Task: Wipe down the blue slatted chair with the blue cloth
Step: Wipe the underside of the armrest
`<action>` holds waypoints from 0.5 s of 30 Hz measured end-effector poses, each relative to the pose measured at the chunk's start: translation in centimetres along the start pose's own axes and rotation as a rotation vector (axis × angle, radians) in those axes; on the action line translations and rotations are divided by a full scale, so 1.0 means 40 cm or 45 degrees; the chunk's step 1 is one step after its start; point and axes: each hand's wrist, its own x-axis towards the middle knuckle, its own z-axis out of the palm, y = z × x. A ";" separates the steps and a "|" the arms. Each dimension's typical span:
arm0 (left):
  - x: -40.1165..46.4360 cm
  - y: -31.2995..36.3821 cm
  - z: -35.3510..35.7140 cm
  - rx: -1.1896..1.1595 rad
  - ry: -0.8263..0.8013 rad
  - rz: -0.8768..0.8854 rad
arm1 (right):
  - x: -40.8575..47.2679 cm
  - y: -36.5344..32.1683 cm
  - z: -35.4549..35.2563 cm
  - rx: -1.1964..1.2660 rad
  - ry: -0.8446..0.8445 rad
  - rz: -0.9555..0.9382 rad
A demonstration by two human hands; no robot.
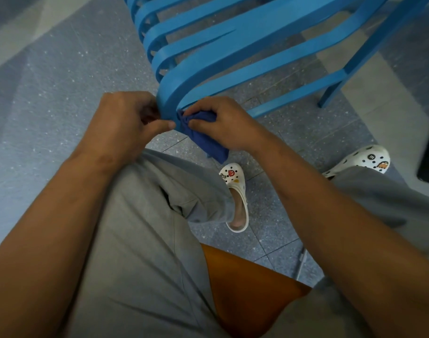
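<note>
Over speckled floor (62,93), left hand (125,123) grips chair (233,45); right hand (223,125) bunches cloth (203,140).

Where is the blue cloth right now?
In the head view, the blue cloth sits near the middle, bunched in the right hand against the nearest curved slat of the blue slatted chair, with the left hand just beside it.

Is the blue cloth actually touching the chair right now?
Touching. In the head view the right hand presses the bunched blue cloth against the curved end of the blue slatted chair, with no gap visible between them.
</note>
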 end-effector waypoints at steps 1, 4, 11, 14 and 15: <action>0.000 0.000 0.001 0.003 0.009 0.010 | 0.003 -0.007 0.001 0.019 -0.002 -0.028; 0.002 -0.006 0.006 0.021 0.020 0.038 | -0.003 0.002 0.013 0.029 0.013 0.030; 0.029 -0.013 0.029 0.011 -0.016 0.063 | -0.003 0.000 0.019 -0.089 0.037 0.062; 0.032 -0.018 0.031 -0.011 -0.028 0.040 | 0.005 -0.027 0.024 0.067 0.103 -0.020; 0.031 -0.018 0.031 -0.006 -0.032 0.041 | 0.001 -0.026 0.027 0.101 0.112 -0.001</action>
